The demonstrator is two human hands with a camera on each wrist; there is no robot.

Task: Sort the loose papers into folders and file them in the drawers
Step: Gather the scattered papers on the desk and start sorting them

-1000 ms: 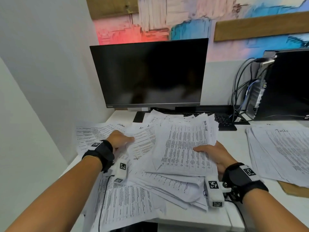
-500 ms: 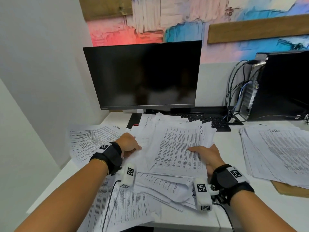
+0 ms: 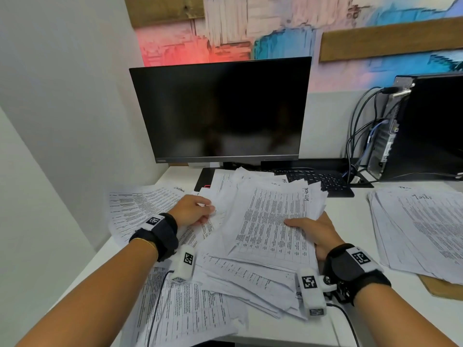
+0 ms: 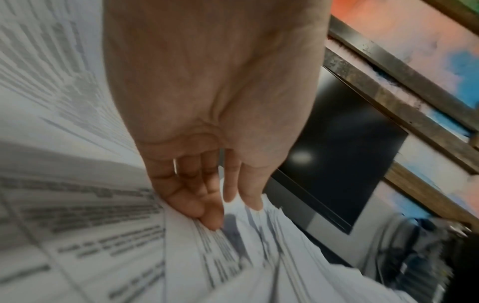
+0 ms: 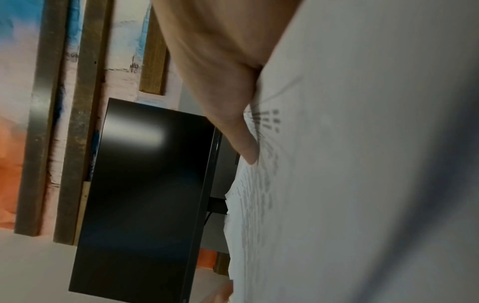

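Observation:
A thick, untidy stack of printed papers (image 3: 270, 221) lies in the middle of the white desk (image 3: 350, 211), in front of the monitor. My left hand (image 3: 198, 209) grips the stack's left edge; in the left wrist view the left hand (image 4: 228, 205) has sheets (image 4: 259, 256) pinched between thumb and fingers. My right hand (image 3: 310, 229) holds the right edge, thumb lying on the top sheet, fingers hidden beneath. The right wrist view shows that thumb (image 5: 246, 147) pressed on the paper (image 5: 362, 164).
More sheets lie spread at the left (image 3: 140, 206) and hang over the front edge (image 3: 185, 311). A second pile (image 3: 421, 226) rests on a brown folder (image 3: 441, 288) at the right. Behind stand a dark monitor (image 3: 225, 111), a keyboard (image 3: 323, 180) and a computer tower (image 3: 431, 126) with cables.
My left hand has moved right from the spread sheets onto the stack's left edge and taken hold of it. The right hand keeps its hold on the right edge.

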